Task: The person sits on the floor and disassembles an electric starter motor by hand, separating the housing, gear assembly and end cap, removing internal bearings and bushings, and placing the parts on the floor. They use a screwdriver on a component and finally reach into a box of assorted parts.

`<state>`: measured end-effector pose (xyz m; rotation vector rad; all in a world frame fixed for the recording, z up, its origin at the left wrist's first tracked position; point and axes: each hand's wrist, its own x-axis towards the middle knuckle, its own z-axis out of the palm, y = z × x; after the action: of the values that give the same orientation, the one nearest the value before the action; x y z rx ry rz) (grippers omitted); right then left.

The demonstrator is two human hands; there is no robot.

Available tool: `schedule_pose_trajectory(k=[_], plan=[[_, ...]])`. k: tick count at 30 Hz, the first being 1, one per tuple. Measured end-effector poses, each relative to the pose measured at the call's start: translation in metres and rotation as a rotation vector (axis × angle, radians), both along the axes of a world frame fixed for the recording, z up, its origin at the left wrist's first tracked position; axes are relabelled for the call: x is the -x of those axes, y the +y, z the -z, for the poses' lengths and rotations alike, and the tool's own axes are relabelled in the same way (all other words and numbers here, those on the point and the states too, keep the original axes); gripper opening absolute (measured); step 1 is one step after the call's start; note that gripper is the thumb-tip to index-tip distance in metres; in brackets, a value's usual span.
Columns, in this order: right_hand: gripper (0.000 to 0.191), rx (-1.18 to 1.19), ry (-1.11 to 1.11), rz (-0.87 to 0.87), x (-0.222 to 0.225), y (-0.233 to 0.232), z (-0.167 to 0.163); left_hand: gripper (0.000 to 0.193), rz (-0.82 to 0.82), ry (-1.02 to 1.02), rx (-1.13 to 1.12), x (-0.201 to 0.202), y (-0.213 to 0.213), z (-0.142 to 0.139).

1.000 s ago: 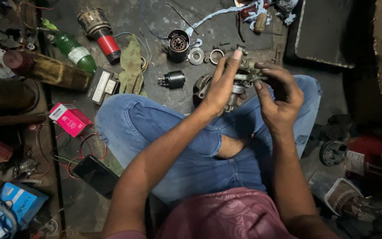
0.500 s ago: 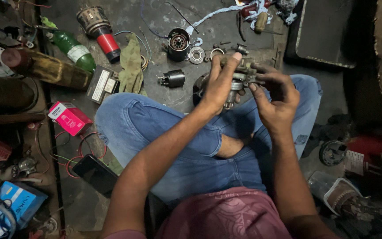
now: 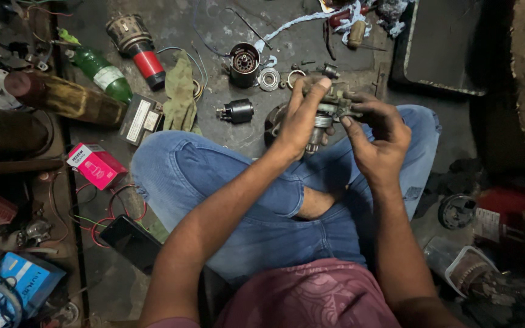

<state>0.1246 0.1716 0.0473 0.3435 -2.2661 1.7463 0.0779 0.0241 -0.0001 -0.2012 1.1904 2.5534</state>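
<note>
Both hands — left hand (image 3: 302,118), right hand (image 3: 379,141) — around metal part (image 3: 330,108)

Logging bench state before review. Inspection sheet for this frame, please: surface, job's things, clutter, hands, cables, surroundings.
Surface: dark, stained floor; person sits cross-legged on it.
Job's things: grimy metal assembly held above the knees.
Clutter: green bottle, red-capped part, cloth glove, small motor, bearing, pink box, phone.
Hands: left hand and right hand both grip the assembly.
Cables: red wire by the phone.
Surroundings: dark tray on the far side.
</note>
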Motion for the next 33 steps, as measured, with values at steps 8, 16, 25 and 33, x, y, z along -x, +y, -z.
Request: schedule_pose_trajectory(k=[8, 16, 25, 33], plan=[[0.03, -0.001, -0.033, 0.059, 0.0, 0.007, 0.002, 0.051, 0.092, 0.086, -0.039, 0.0, -0.008, -0.008], [0.039, -0.13, -0.037, -0.02, -0.003, 0.007, -0.006, 0.043, 0.096, 0.063, -0.074, -0.004, -0.006, -0.012], [0.047, -0.416, 0.127, 0.024, 0.0, -0.009, -0.02, 0.051, -0.007, -0.015, -0.031, -0.005, 0.0, -0.009], [0.041, -0.532, 0.228, 0.076, 0.001, -0.007, -0.032, 0.053, -0.036, 0.098, -0.018, -0.011, 0.004, -0.005]])
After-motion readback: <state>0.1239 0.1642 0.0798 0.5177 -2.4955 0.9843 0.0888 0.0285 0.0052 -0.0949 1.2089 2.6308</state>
